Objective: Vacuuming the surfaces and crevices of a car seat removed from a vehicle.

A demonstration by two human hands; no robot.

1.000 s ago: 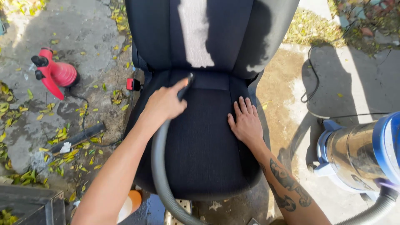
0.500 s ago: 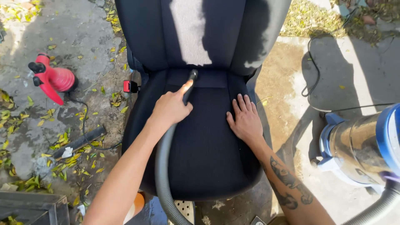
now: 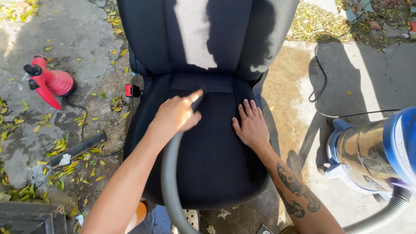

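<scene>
A black fabric car seat [image 3: 208,173] stands on the concrete in front of me. My left hand [image 3: 177,115] grips the black nozzle at the end of a grey vacuum hose [image 3: 169,177], its tip pressed on the seat cushion near the crease below the backrest [image 3: 147,39]. My right hand [image 3: 250,125] lies flat on the cushion's right side, fingers spread and holding nothing. The tattooed forearm runs down to the bottom right.
A blue and silver vacuum canister [image 3: 377,151] sits at the right with its ribbed hose. A black cable [image 3: 323,78] curls behind it. A red blower tool [image 3: 50,82] lies at the left, a red seat buckle [image 3: 131,90] by the seat, a dark brush [image 3: 78,148] among yellow leaves.
My left hand has slid the nozzle a little to the right and farther up the cushion toward the backrest crease. My right hand has stayed flat in place.
</scene>
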